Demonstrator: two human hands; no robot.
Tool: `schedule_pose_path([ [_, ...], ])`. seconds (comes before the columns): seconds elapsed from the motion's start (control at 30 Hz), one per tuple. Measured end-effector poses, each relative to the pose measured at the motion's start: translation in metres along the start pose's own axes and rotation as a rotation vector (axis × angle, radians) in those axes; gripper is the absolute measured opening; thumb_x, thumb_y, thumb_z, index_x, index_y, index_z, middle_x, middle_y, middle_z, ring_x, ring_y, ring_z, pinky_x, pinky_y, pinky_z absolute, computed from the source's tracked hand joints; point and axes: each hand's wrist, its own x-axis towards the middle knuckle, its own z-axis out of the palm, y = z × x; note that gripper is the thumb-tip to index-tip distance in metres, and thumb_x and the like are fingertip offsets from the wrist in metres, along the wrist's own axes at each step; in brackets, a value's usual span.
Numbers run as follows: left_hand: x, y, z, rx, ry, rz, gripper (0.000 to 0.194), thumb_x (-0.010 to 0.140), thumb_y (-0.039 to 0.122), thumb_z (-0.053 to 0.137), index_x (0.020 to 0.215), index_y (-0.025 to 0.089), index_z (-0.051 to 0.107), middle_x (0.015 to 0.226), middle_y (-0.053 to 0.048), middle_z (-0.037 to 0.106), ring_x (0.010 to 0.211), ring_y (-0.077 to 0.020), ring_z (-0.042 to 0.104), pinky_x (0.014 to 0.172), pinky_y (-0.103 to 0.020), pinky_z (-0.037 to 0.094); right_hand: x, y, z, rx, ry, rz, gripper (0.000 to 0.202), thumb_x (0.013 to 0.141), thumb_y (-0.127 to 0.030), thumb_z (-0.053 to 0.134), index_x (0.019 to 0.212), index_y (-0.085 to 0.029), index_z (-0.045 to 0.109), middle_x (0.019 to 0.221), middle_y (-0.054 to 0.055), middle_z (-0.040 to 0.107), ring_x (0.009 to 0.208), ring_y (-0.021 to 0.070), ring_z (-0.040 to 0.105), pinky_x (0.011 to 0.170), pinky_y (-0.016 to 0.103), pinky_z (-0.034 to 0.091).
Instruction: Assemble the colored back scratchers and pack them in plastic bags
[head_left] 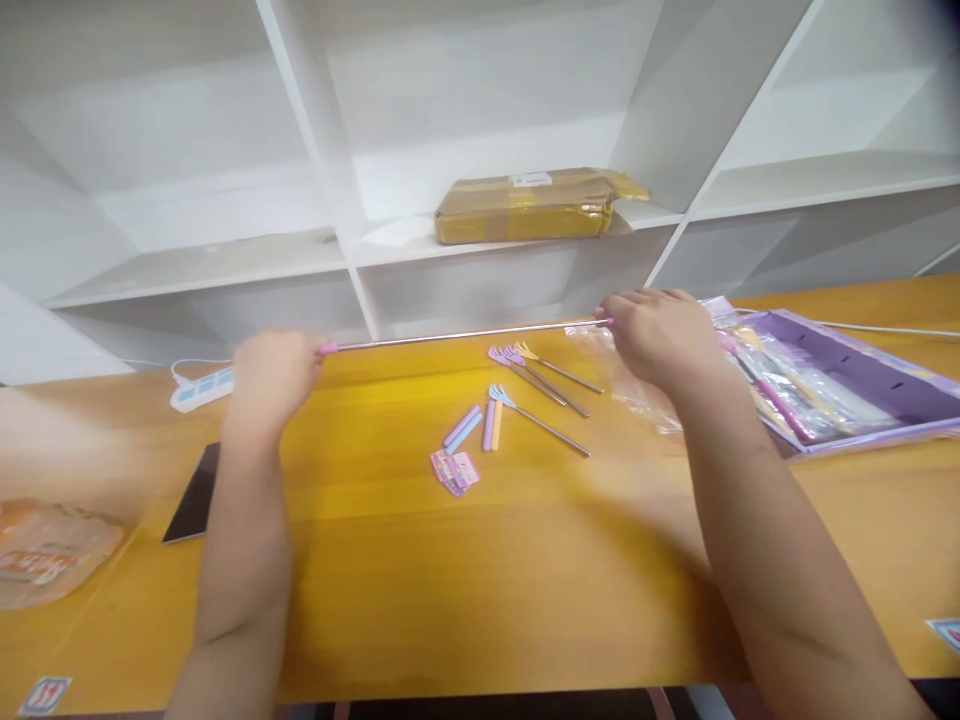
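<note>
Stretched between my two fists is a telescopic back scratcher [465, 333], its thin metal rod pulled out long and nearly level above the table. My left hand [276, 380] is closed around one pink end. My right hand [660, 335] grips the other pink end; its shape is hidden in the fingers. Below the rod lie several loose claw heads on metal rods: purple ones [514, 360], a yellow one [559, 368] and a blue one [544, 420]. Beside them are pastel handle tubes [463, 430] and a few small pink cards [454, 470].
A purple box [885, 375] with bagged back scratchers stands at the right, clear plastic wrapping [630, 385] beside it. At the left are a power strip [202, 388], a dark phone [193, 495] and a plastic packet [56, 550]. A taped carton [525, 208] sits on the shelf behind.
</note>
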Motion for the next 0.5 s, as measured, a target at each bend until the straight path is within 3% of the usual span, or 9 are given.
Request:
schedule_pose_path([
  [0.17, -0.007, -0.036, -0.002, 0.056, -0.019, -0.015, 0.051, 0.111, 0.045, 0.038, 0.102, 0.021, 0.082, 0.093, -0.014, 0.077, 0.08, -0.0269, 0.058, 0.069, -0.032, 0.026, 0.002, 0.029, 0.012, 0.045, -0.06, 0.058, 0.03, 0.108, -0.015, 0.047, 0.115, -0.013, 0.076, 0.121, 0.02, 0.079, 0.105, 0.0245, 0.066, 0.089, 0.036, 0.032],
  [0.33, -0.016, -0.037, -0.006, -0.027, 0.077, 0.015, 0.038, 0.107, 0.03, 0.047, 0.081, 0.023, 0.074, 0.066, -0.004, 0.052, 0.064, -0.02, 0.03, 0.068, -0.029, 0.018, 0.008, 0.036, 0.009, 0.107, -0.091, 0.1, 0.019, 0.098, -0.011, 0.062, 0.108, -0.015, 0.077, 0.12, 0.021, 0.079, 0.102, 0.0251, 0.067, 0.086, 0.037, 0.033],
  [0.5, -0.017, -0.037, -0.006, -0.061, 0.088, 0.018, 0.037, 0.105, 0.03, 0.052, 0.072, 0.023, 0.066, 0.062, -0.001, 0.039, 0.064, -0.0194, 0.022, 0.067, -0.029, 0.017, 0.002, 0.06, 0.007, 0.081, -0.025, 0.189, 0.022, 0.093, -0.006, 0.068, 0.111, -0.016, 0.077, 0.115, 0.023, 0.079, 0.102, 0.025, 0.066, 0.089, 0.039, 0.034],
])
